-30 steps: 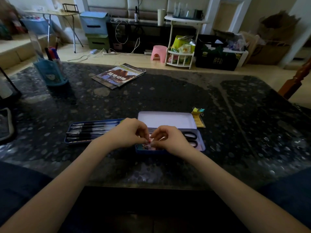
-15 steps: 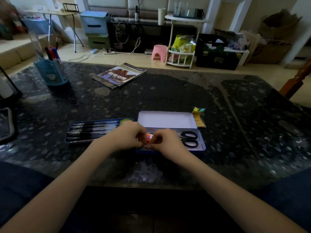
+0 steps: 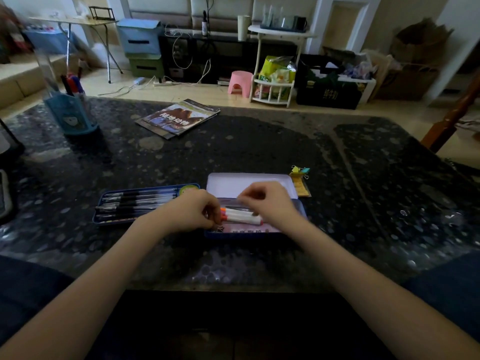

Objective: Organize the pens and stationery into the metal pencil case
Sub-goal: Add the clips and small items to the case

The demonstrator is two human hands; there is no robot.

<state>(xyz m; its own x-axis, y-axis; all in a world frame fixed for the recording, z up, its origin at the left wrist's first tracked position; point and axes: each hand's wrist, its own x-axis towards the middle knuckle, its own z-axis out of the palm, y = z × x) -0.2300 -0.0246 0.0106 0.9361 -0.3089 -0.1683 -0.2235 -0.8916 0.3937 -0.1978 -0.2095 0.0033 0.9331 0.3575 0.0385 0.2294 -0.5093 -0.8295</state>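
Note:
The metal pencil case (image 3: 301, 207) lies open near the table's front edge, its pale lid (image 3: 233, 184) folded back. Two white markers (image 3: 242, 216) with orange and red caps lie inside it. My left hand (image 3: 192, 211) hovers at the case's near-left corner, fingertips curled down onto a small metal binder clip (image 3: 219, 228). Over the middle of the case my right hand (image 3: 270, 203) is raised and blurred, with curled fingers; nothing shows in them. It hides the scissors. A blue tray (image 3: 104, 219) to the left holds several black pens (image 3: 137, 202).
Coloured binder clips (image 3: 300, 170) and a yellow strip (image 3: 302, 189) lie beside the lid's right end. A book (image 3: 179, 119) and a blue pen holder (image 3: 72, 113) stand farther back on the dark speckled table (image 3: 259, 141). A wooden chair post (image 3: 452, 118) rises at right.
My right hand has lifted away from the left hand and moved right over the case, uncovering the markers and covering the scissors. The left hand stays at the corner.

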